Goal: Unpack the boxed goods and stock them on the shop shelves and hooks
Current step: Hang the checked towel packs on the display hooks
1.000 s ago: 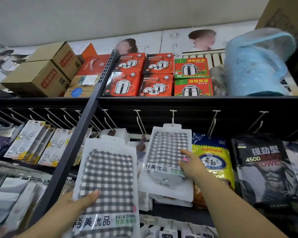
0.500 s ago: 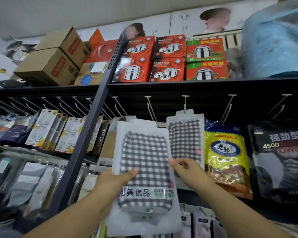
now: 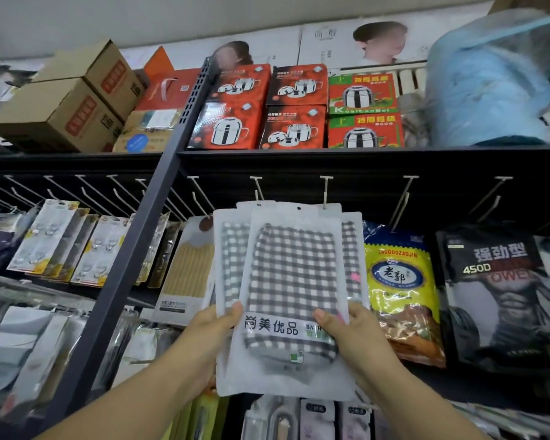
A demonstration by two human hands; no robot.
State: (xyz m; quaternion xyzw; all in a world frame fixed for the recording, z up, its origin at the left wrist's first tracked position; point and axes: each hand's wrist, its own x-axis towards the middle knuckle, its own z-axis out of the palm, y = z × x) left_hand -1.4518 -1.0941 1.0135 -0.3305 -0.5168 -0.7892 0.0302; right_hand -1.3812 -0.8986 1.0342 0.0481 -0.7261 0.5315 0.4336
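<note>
A checked bath towel pack point(image 3: 291, 281) in a clear white bag is raised in front of the hook row. My left hand point(image 3: 211, 328) grips its lower left edge with the thumb on the front. My right hand point(image 3: 350, 325) grips its lower right edge the same way. The hang hole at the pack's top sits just below a white hook point(image 3: 325, 192). Other checked towel packs point(image 3: 231, 258) lie directly behind the front one and are mostly hidden by it.
Next to the towels on the right hang a yellow bag point(image 3: 397, 281) and a black towel pack point(image 3: 496, 290). Empty hooks point(image 3: 404, 198) jut out above. The top shelf point(image 3: 299, 152) carries red pot boxes and cardboard cartons. A dark upright post point(image 3: 146, 223) crosses on the left.
My left hand brought the front towel pack up and to the right, over the hanging one. My right hand left the hanging pack and took the front pack's right edge.
</note>
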